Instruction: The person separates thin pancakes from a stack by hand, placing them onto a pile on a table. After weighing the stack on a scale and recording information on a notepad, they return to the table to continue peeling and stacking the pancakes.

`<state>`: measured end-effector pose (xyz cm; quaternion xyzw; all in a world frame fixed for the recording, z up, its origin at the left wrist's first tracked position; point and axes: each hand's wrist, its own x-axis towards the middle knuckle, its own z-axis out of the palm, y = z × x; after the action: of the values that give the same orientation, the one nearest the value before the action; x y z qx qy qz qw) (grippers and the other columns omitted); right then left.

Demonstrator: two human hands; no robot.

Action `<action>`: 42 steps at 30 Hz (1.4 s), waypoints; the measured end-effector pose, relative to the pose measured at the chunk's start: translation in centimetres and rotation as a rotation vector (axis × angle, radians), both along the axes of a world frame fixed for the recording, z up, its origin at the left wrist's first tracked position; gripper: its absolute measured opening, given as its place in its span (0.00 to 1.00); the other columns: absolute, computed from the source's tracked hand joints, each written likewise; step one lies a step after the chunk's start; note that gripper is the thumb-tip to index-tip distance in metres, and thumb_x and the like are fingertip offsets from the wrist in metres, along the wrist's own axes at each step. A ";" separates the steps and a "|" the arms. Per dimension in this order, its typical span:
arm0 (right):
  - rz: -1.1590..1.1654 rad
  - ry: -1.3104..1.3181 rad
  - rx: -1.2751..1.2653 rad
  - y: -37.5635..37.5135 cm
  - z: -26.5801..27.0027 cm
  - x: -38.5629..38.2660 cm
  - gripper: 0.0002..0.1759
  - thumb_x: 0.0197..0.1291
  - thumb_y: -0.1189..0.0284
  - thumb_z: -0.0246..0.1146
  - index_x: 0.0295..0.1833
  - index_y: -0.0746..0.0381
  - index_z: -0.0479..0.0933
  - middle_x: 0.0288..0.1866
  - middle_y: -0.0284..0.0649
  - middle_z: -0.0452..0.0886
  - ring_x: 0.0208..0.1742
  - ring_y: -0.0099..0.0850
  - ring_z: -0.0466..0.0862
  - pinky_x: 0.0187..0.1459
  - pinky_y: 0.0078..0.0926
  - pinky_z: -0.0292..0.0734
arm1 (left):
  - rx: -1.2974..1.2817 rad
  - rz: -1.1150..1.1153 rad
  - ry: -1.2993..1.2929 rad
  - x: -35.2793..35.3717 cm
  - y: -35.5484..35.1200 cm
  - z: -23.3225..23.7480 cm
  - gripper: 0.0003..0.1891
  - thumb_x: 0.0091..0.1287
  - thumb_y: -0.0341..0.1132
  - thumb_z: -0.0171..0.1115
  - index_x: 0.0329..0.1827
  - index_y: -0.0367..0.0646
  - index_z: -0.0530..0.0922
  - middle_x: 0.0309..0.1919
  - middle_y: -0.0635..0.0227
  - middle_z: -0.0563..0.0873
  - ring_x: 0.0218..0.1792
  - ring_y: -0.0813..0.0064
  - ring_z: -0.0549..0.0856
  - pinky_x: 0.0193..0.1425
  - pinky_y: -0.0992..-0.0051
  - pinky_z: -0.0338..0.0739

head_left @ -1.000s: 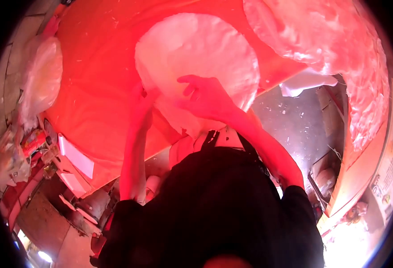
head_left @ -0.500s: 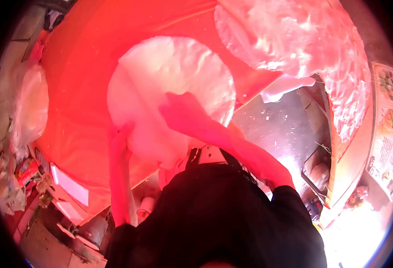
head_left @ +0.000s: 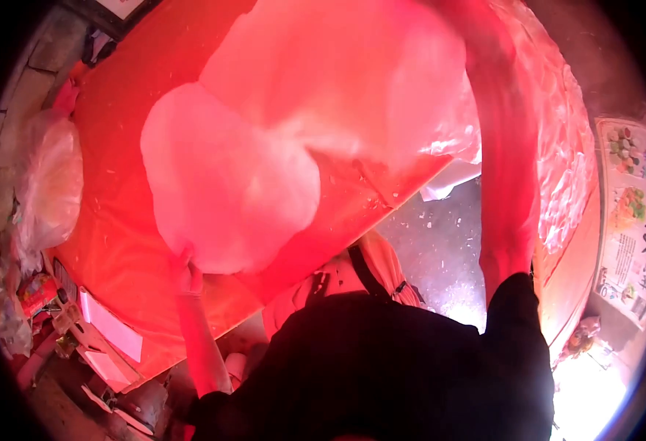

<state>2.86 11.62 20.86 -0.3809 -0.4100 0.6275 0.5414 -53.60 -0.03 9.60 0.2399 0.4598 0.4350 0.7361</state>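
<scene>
My left hand (head_left: pixel 188 278) is at the near-left edge of a thin, round pale sheet (head_left: pixel 235 191), its fingers closed on the rim. The sheet lies on the red-orange table cover (head_left: pixel 117 191), and its material is hard to tell in the red light. Beyond it, a broad pale sheet (head_left: pixel 337 81), blurred by motion, spreads toward the far side. My right arm (head_left: pixel 510 169) stretches far forward along the right. The right hand is smeared and cut off at the top edge, so its fingers do not show.
Crinkled, shiny pale sheets (head_left: pixel 561 147) cover the table's right side. A clear plastic bag (head_left: pixel 55 184) hangs at the left edge. Printed food pictures (head_left: pixel 628 220) stand at far right. A white card (head_left: pixel 113 323) is at the table's near-left side; grey floor (head_left: pixel 448 242) shows right of the table edge.
My right hand has swung from the middle of the round sheet to the far top edge. The pale round sheet has shifted and changed outline, and a blurred pale expanse now covers the far area.
</scene>
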 end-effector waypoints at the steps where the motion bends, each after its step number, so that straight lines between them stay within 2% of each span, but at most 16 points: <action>1: 0.061 0.107 0.009 1.2 0.6 0.6 0.17 0.60 0.76 0.60 0.54 0.68 0.76 0.47 0.41 0.83 0.48 0.32 0.82 0.51 0.30 0.79 | 0.005 0.001 0.000 0.1 0.2 0.0 0.19 0.69 0.33 0.54 0.60 0.37 0.69 0.48 0.62 0.79 0.45 0.67 0.78 0.48 0.67 0.75; 9: -0.262 0.034 0.310 5.1 4.0 6.4 0.18 0.60 0.76 0.60 0.56 0.67 0.74 0.47 0.44 0.82 0.50 0.32 0.82 0.51 0.30 0.80 | 0.019 0.051 -0.016 0.2 0.6 -0.8 0.19 0.68 0.33 0.54 0.61 0.37 0.68 0.49 0.63 0.79 0.47 0.67 0.78 0.49 0.67 0.75; 10: -0.494 0.015 0.274 5.5 1.1 9.9 0.18 0.59 0.76 0.60 0.55 0.67 0.74 0.47 0.47 0.81 0.50 0.34 0.82 0.51 0.31 0.80 | 0.016 0.066 -0.026 0.2 0.4 -1.2 0.19 0.68 0.33 0.54 0.61 0.37 0.68 0.49 0.63 0.79 0.47 0.67 0.78 0.50 0.67 0.75; 11: -0.478 0.005 0.272 4.5 -1.8 13.6 0.18 0.59 0.76 0.60 0.55 0.67 0.74 0.47 0.47 0.81 0.50 0.34 0.82 0.51 0.31 0.80 | 0.011 0.083 -0.036 0.3 0.1 -1.6 0.19 0.68 0.33 0.54 0.61 0.37 0.68 0.49 0.63 0.79 0.47 0.67 0.78 0.50 0.67 0.75; 13: -0.536 -0.062 0.050 3.9 -9.3 16.4 0.15 0.60 0.75 0.60 0.52 0.68 0.75 0.41 0.44 0.81 0.42 0.31 0.81 0.43 0.26 0.78 | 0.001 0.114 -0.052 0.5 -0.5 -2.5 0.19 0.68 0.33 0.54 0.61 0.37 0.68 0.49 0.63 0.79 0.48 0.67 0.78 0.50 0.66 0.75; 15: -0.594 -0.123 -0.173 -5.2 -15.5 3.8 0.12 0.60 0.75 0.59 0.49 0.68 0.76 0.35 0.40 0.81 0.34 0.28 0.81 0.35 0.22 0.77 | -0.007 0.142 -0.057 0.7 -1.0 -2.9 0.19 0.68 0.33 0.55 0.61 0.37 0.68 0.50 0.63 0.79 0.48 0.67 0.78 0.50 0.66 0.76; 16: -0.626 -0.149 -0.284 -5.6 -19.4 7.3 0.11 0.60 0.75 0.59 0.47 0.68 0.76 0.32 0.38 0.81 0.30 0.27 0.81 0.31 0.19 0.76 | -0.008 0.151 -0.055 0.8 -1.1 -3.0 0.19 0.68 0.33 0.55 0.61 0.37 0.68 0.50 0.63 0.79 0.48 0.67 0.78 0.51 0.66 0.76; 17: -0.605 -0.276 -0.269 -6.2 -18.0 0.2 0.06 0.61 0.77 0.56 0.39 0.69 0.76 0.31 0.43 0.80 0.30 0.31 0.82 0.29 0.27 0.80 | -0.011 0.154 -0.048 0.9 -1.1 -3.0 0.19 0.68 0.33 0.55 0.61 0.37 0.68 0.50 0.63 0.79 0.48 0.67 0.78 0.51 0.66 0.76; 21: 0.123 -0.200 -0.208 -6.9 -18.0 -17.1 0.24 0.62 0.72 0.63 0.63 0.65 0.70 0.46 0.43 0.81 0.47 0.29 0.81 0.48 0.21 0.78 | -0.029 0.178 0.030 -0.5 -2.4 -1.6 0.20 0.68 0.33 0.55 0.61 0.37 0.68 0.50 0.63 0.79 0.49 0.67 0.78 0.52 0.66 0.76; 25: 0.068 -0.445 0.171 -6.6 -16.2 -25.7 0.24 0.52 0.57 0.68 0.47 0.65 0.80 0.33 0.46 0.83 0.34 0.33 0.84 0.38 0.29 0.78 | -0.060 0.315 0.180 -4.5 -7.6 2.4 0.20 0.68 0.33 0.55 0.62 0.37 0.68 0.51 0.63 0.79 0.50 0.66 0.78 0.52 0.66 0.76; 27: 0.092 -0.489 -0.058 -6.2 -15.6 -27.0 0.21 0.51 0.60 0.66 0.45 0.65 0.80 0.31 0.47 0.83 0.34 0.37 0.84 0.38 0.32 0.78 | -0.073 0.368 0.231 -5.8 -9.5 3.8 0.20 0.68 0.33 0.55 0.62 0.37 0.68 0.51 0.63 0.79 0.50 0.66 0.78 0.53 0.65 0.76; 29: 0.106 -0.567 -0.289 -5.4 -15.4 -26.5 0.19 0.50 0.63 0.65 0.43 0.66 0.80 0.30 0.47 0.83 0.35 0.41 0.84 0.39 0.34 0.78 | -0.088 0.403 0.255 -6.2 -10.7 4.3 0.20 0.68 0.33 0.55 0.62 0.36 0.68 0.51 0.63 0.79 0.51 0.66 0.78 0.53 0.65 0.76; 30: 0.117 -0.562 -0.292 -4.7 -15.4 -26.0 0.19 0.50 0.63 0.65 0.43 0.66 0.80 0.30 0.47 0.83 0.35 0.41 0.84 0.39 0.34 0.78 | -0.095 0.414 0.263 -6.3 -11.0 4.5 0.20 0.68 0.33 0.55 0.62 0.36 0.68 0.52 0.63 0.79 0.51 0.66 0.78 0.53 0.65 0.76; 34: 0.085 -0.506 -0.168 -1.0 -15.3 -22.3 0.20 0.53 0.63 0.64 0.46 0.66 0.79 0.34 0.45 0.82 0.38 0.38 0.83 0.40 0.31 0.78 | -0.098 0.420 0.260 -6.3 -10.8 3.8 0.20 0.68 0.32 0.55 0.62 0.36 0.68 0.52 0.63 0.79 0.52 0.66 0.78 0.54 0.65 0.76; 38: -0.047 -0.578 -0.024 3.5 -13.0 -12.4 0.22 0.55 0.62 0.64 0.50 0.67 0.77 0.38 0.42 0.82 0.41 0.34 0.83 0.42 0.29 0.77 | -0.074 0.336 0.121 -2.5 -5.9 -1.6 0.21 0.68 0.32 0.55 0.62 0.36 0.68 0.53 0.63 0.78 0.52 0.66 0.78 0.55 0.65 0.76; 42: -0.129 -0.599 0.130 6.8 -9.6 -5.1 0.23 0.58 0.62 0.64 0.53 0.67 0.76 0.42 0.40 0.81 0.44 0.31 0.82 0.43 0.26 0.77 | -0.050 0.285 0.043 0.1 -2.6 -4.3 0.21 0.68 0.32 0.56 0.63 0.36 0.68 0.53 0.63 0.78 0.53 0.66 0.78 0.55 0.64 0.76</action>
<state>-2.21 18.39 11.28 -0.5385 -0.5654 0.4244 0.4584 -53.53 -2.65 5.32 0.1630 0.5154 0.5182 0.6627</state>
